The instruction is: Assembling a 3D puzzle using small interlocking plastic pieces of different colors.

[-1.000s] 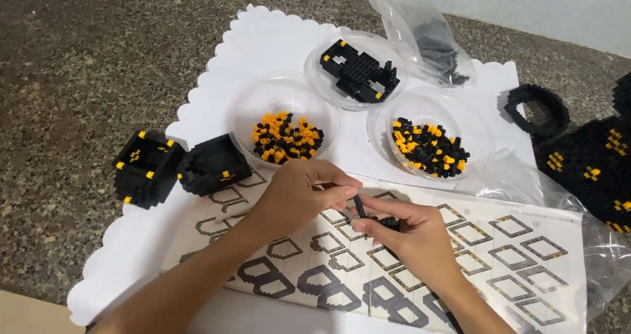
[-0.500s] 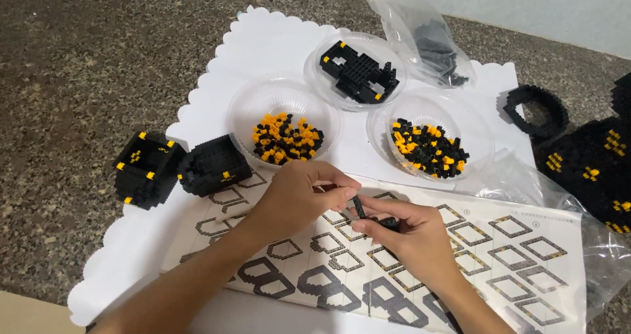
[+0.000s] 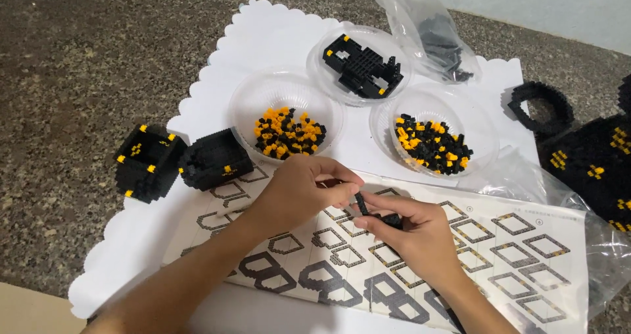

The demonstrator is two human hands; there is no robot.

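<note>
Black and slim, a small brick strip [image 3: 362,204] is pinched between both hands above the printed instruction sheet [image 3: 526,255], just below the middle of the view. The left hand [image 3: 299,193] closes a narrow grip on the strip's upper end with thumb and fingertips, while the right hand [image 3: 417,232] closes its grip on the lower part, where more black bricks [image 3: 392,220] are partly hidden by the fingers. The strip's long axis is tilted a little off upright, its top pointing away from the person and slightly to the left.

A white scalloped mat [image 3: 217,65] is spread on the speckled stone counter [image 3: 79,58]; its wavy edge runs down the left side, and bare mat is left between that edge and the sheet. Open room is seen on the counter to the far left. Beyond the hands, three clear bowls are set close together: one with loose orange and black bricks [image 3: 286,132], one with mostly black bricks [image 3: 430,143], one with a built black piece [image 3: 361,63]. Two black cube builds [image 3: 148,162] [image 3: 215,158] sit at the mat's left edge, touching each other. A clear bag [image 3: 434,38] lies behind, and a larger black build [image 3: 595,163] is crowded against the right edge.
</note>
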